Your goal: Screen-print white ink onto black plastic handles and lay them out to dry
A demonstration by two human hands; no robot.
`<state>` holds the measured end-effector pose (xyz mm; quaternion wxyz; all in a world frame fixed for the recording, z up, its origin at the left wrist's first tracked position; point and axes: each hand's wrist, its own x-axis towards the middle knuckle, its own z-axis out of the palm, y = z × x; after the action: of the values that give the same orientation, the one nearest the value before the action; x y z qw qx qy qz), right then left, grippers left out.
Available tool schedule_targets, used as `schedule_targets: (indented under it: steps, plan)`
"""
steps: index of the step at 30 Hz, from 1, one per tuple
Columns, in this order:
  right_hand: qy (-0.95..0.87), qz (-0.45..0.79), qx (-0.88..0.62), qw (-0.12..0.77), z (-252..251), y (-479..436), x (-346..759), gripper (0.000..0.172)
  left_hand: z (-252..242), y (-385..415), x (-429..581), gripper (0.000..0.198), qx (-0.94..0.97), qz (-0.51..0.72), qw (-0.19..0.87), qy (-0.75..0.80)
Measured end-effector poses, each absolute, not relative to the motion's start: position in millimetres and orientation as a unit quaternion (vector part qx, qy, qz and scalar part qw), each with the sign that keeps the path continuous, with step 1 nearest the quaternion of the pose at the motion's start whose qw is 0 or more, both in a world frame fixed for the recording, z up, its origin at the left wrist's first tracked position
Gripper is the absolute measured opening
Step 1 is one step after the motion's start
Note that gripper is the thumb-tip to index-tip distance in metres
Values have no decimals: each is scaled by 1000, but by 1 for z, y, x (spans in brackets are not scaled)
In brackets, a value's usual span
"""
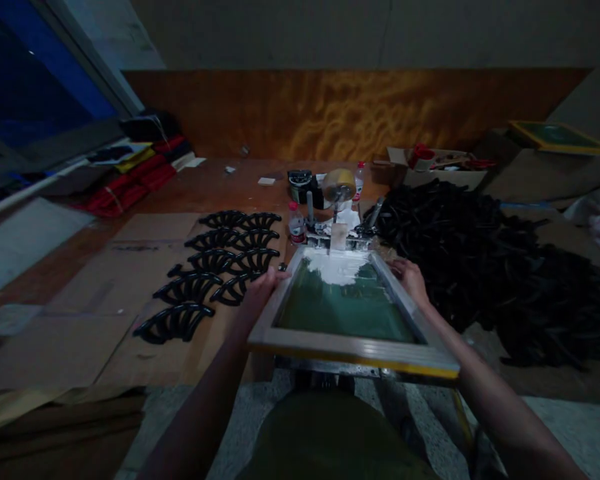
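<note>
A screen-printing frame with green mesh lies in front of me, and white ink covers the far part of its mesh. My left hand is at the frame's left edge, fingers closed; a small dark bit shows by the fingertips, too little to name. On the other side, my right hand has its fingers curled near the right edge; what they hold, if anything, is hidden. At the far end of the frame stands a squeegee in a metal clamp. Black curved, ribbed pieces lie in rows to the left.
A large heap of black pieces covers the right side. Behind the frame are a bottle with a red cap, a dark tub and a lamp. A cardboard box stands behind the heap. Red bundles lie far left.
</note>
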<state>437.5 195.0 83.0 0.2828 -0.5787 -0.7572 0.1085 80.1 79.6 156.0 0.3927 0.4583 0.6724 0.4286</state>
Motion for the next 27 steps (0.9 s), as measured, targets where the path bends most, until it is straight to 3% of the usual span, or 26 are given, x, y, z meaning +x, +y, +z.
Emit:
schedule_targets:
  steps: [2, 6, 13, 21, 27]
  plan:
    - [-757, 74, -573, 305, 98, 216, 434, 36, 132, 62, 78, 52, 479, 366, 395, 693]
    - [-834, 28, -480, 271, 118, 239, 374, 64, 86, 49, 86, 53, 460, 376, 426, 683]
    - [-868, 76, -491, 20, 124, 234, 319, 21, 56, 56, 96, 56, 415, 398, 474, 667]
    - [-860, 56, -507, 14, 109, 202, 330, 22, 52, 53, 97, 52, 408, 397, 455, 685]
    - [-945, 95, -313, 19, 98, 162, 344, 30, 52, 53, 97, 50, 412, 379, 456, 692]
